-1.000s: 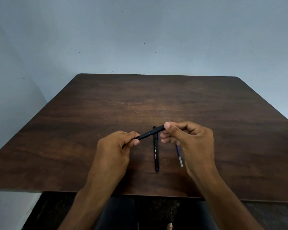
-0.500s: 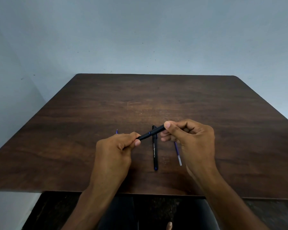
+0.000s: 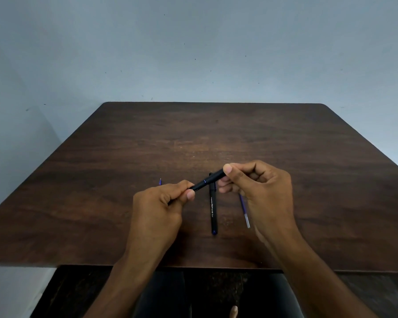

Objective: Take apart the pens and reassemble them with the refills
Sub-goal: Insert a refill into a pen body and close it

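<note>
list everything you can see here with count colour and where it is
held pen: 1, black with a blue ring, in the air between both hands
pen on table: 1, black with white lettering, blue end nearest the person, lying between the hands
refill: 1, blue with a clear end, lying on the table beside the right hand
thin blue tip: 1, blue, beyond the left hand; rest hidden
table: 1, dark brown wood, against a pale wall
left hand: 1, grips the held pen's lower end
right hand: 1, pinches its upper end

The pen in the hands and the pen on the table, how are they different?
The held pen is up in the air, slanted, gripped at its ends by the left hand and right hand. The pen on the table lies flat, untouched, pointing toward the person, with white lettering showing. Both are black with blue trim.
</note>
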